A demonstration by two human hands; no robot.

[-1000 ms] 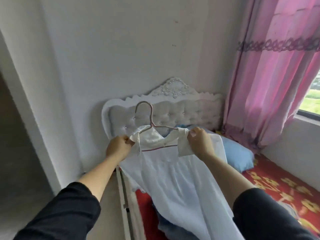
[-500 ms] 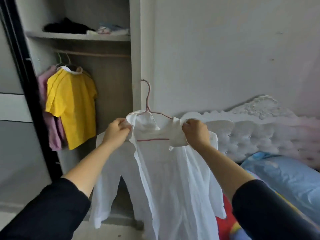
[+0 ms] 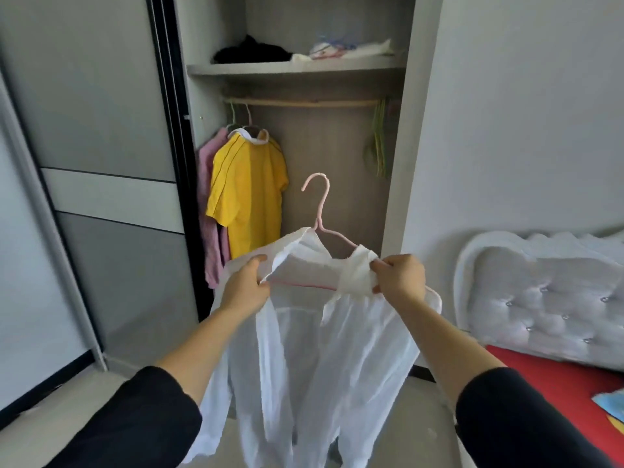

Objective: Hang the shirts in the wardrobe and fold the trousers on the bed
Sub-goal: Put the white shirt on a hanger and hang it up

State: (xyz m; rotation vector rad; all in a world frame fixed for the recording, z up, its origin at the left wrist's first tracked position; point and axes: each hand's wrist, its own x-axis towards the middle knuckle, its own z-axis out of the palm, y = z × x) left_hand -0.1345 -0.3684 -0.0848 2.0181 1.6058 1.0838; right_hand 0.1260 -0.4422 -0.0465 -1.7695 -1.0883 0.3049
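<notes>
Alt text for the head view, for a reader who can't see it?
The left hand and right hand hold a white shirt on a pink hanger before an open wardrobe. A yellow shirt hangs on its rail; a padded headboard is at right.

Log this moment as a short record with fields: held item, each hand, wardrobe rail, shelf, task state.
held item: thin white long-sleeved shirt on a pink wire hanger, hook free
left-hand grip: holds the shirt's shoulder
right-hand grip: pinches the collar by the hanger's end
wooden rail: yellow short-sleeved shirt, pink garment beside it, green empty hangers at right
grey shelf: black folded clothing, pale items
task state: shirt not yet hung
</notes>
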